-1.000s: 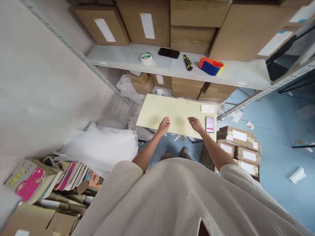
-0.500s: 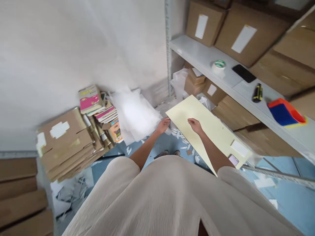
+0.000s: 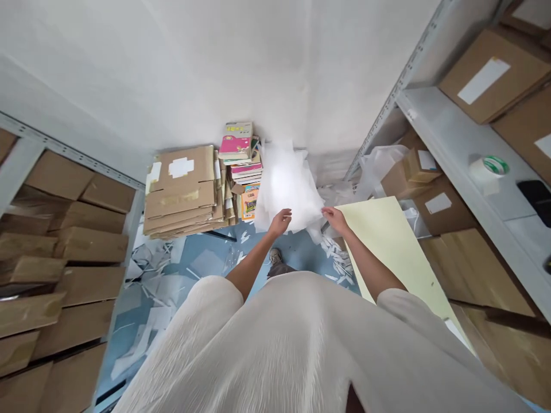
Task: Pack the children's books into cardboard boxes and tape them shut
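I've turned: my left hand and right hand, apart and seemingly empty, now face white sheets, with the desk beside my right.

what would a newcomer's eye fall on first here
Probably the bright white sheets in the centre, near the left hand and right hand. Next, the partly pink book topping the stack left of them, beside flattened cardboard. The pale yellow board stands out on the right.
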Action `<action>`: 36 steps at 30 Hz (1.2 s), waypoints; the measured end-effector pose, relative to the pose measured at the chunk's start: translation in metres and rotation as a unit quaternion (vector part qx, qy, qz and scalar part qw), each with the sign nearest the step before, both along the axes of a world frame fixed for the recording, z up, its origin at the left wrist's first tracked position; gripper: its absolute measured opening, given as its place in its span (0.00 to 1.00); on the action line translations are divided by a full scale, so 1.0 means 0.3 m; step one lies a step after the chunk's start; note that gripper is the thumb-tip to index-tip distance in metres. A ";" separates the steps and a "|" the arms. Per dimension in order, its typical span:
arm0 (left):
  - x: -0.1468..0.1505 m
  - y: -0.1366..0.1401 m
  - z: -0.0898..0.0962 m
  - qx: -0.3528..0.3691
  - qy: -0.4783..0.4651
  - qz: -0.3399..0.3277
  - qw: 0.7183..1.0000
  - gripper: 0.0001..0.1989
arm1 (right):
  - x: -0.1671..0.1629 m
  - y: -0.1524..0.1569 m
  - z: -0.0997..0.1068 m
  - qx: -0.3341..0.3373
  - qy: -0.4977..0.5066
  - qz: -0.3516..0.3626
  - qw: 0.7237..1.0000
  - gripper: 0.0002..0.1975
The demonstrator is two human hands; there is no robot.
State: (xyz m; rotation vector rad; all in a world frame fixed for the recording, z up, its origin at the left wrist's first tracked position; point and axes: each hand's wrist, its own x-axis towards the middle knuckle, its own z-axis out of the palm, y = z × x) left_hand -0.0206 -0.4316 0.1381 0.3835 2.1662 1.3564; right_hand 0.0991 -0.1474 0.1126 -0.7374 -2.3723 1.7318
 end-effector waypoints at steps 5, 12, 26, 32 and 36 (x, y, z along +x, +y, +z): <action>-0.171 -0.160 -0.040 0.005 0.004 0.051 0.999 0.25 | -0.237 -0.139 0.006 0.017 0.005 0.046 0.999 0.11; -0.442 -0.388 -0.122 -0.039 -0.002 0.112 0.993 0.22 | -0.558 -0.393 -0.001 0.022 -0.006 0.128 0.992 0.09; -0.608 -0.532 -0.264 -0.111 -0.100 0.139 0.979 0.21 | -0.840 -0.744 -0.119 0.253 -0.086 0.367 0.891 0.20; -0.635 -0.518 -0.311 -0.090 -0.112 0.141 0.980 0.18 | -0.854 -0.770 -0.160 0.286 -0.166 0.400 0.855 0.21; -0.643 -0.516 -0.323 -0.051 -0.118 0.177 0.976 0.21 | -0.863 -0.773 -0.182 0.277 -0.160 0.401 0.859 0.21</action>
